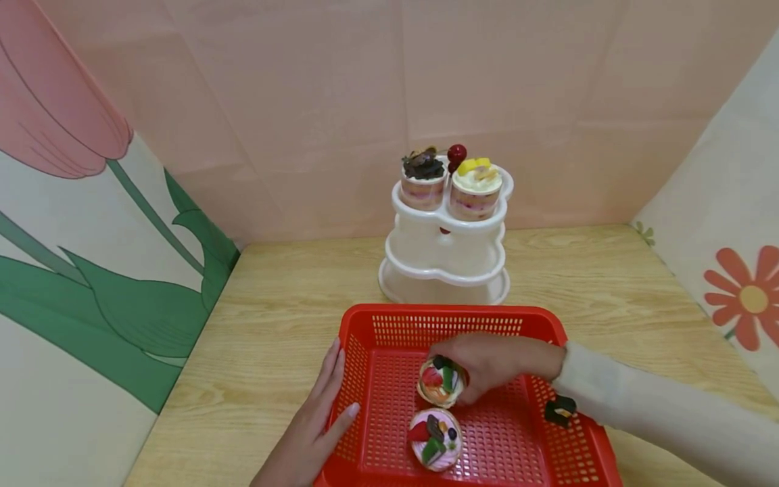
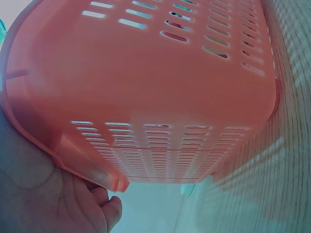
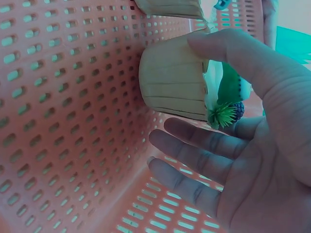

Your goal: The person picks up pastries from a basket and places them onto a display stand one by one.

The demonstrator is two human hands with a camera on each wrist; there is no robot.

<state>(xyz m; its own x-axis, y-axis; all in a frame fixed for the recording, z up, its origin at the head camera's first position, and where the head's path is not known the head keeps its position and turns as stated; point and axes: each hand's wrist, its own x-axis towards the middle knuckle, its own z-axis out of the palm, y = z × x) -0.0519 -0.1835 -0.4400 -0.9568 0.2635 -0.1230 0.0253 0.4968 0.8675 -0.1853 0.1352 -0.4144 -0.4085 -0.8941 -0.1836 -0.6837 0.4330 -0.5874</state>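
Note:
In the head view my right hand reaches into a red plastic basket and holds a fruit-topped cupcake. The right wrist view shows thumb and hand around the pale ribbed cup, with three fingers spread below. Its base is close over the basket floor; strawberry and green fruit top the cream. A second cupcake, with pink cream and fruit, stands nearer me in the basket. My left hand holds the basket's left rim, thumb over the inner side and fingers along the outside, as the left wrist view also shows.
Behind the basket stands a white tiered stand. On its top tier are a chocolate-topped dessert cup, a yellow-fruit-topped dessert cup and red cherries. A wooden table carries everything; a pink backdrop closes the rear.

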